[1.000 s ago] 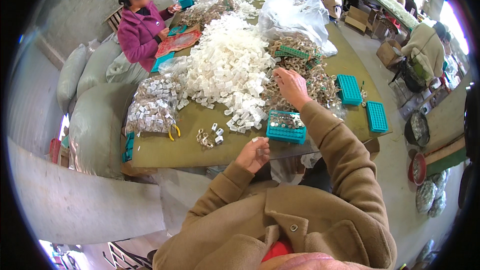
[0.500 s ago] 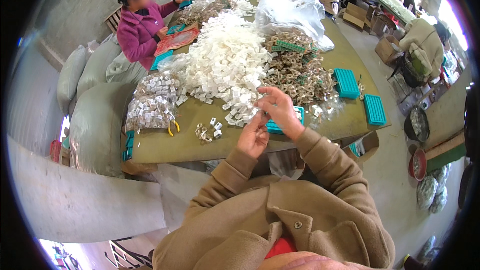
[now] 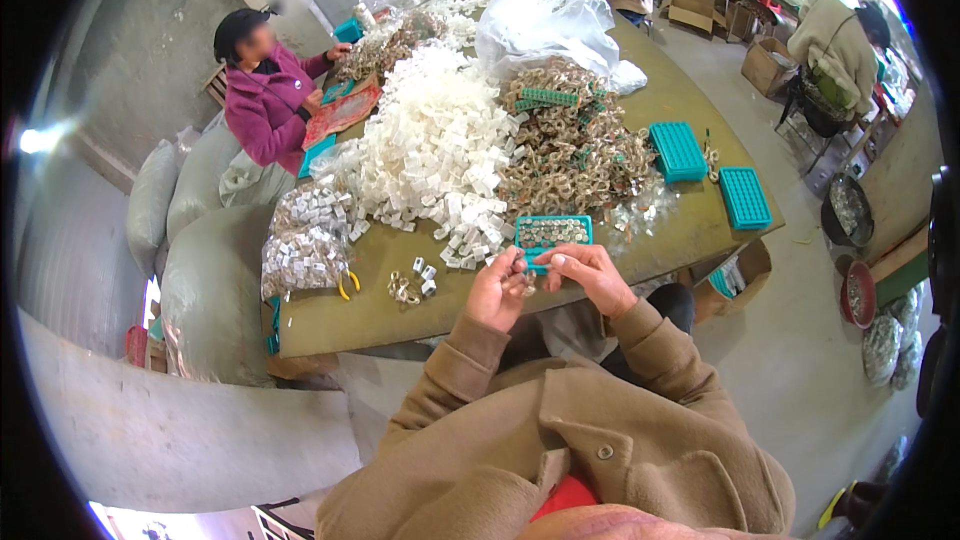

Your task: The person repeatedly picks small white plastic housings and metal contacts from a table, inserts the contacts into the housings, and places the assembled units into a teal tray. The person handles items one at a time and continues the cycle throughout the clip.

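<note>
Fingers (image 3: 509, 260) of the left hand (image 3: 496, 293) pinch a tiny shiny thing (image 3: 529, 287) mid-frame below the teal tray (image 3: 536, 254); can't tell what the right hand (image 3: 597, 278) holds

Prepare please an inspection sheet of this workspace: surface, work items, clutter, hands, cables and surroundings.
Surface: olive table, largely covered by piles.
Work items: white-piece pile, brownish pile right of it; teal tray holding small round pieces.
Clutter: bag of white pieces, yellow-handled tool beside it; crumpled clear plastic behind the brownish pile.
Hands: left hand and right hand close together at the tray's near side; anything between the fingertips is too small to identify.
Cables: nothing seen.
Surroundings: co-worker in purple at the table's left; stuffed sacks nearby; open cardboard box on the floor, right.
</note>
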`<state>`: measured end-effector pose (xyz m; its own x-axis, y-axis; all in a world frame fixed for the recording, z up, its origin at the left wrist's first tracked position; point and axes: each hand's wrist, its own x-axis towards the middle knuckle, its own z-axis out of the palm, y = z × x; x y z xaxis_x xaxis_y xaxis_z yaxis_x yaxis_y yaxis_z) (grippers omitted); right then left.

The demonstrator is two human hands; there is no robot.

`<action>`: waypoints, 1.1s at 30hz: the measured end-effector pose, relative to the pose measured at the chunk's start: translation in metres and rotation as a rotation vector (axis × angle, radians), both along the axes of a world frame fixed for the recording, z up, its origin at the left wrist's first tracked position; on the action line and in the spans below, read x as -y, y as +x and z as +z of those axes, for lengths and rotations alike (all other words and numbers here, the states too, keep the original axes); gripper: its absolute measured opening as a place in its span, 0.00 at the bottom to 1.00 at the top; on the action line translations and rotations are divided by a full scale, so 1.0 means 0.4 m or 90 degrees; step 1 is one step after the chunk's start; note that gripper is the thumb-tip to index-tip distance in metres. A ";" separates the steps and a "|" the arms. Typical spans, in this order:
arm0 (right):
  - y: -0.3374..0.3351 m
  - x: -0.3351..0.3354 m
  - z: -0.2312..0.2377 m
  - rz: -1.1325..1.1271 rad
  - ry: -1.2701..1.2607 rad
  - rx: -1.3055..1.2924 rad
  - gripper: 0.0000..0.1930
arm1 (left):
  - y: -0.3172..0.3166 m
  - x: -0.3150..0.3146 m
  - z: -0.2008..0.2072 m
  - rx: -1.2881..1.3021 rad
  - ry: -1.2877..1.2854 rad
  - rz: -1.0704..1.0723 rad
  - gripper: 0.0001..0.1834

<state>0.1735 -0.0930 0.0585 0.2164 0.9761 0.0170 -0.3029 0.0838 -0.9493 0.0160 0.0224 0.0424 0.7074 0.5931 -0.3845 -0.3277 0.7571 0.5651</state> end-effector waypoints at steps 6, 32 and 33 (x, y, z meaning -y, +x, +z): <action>0.005 0.027 0.005 -0.164 0.043 0.343 0.13 | 0.033 0.046 0.043 -0.011 0.089 -0.168 0.09; -0.012 0.077 -0.045 -0.184 0.057 0.050 0.08 | 0.023 0.102 0.019 -0.057 0.051 -0.287 0.09; -0.016 0.075 -0.047 -0.189 0.068 0.042 0.08 | 0.026 0.106 0.016 -0.072 0.090 -0.283 0.09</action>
<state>0.1670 -0.1229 0.0395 0.4868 0.8623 0.1395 -0.1890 0.2599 -0.9470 0.0263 -0.0198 0.0488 0.8625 0.2945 -0.4116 0.0805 0.7231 0.6861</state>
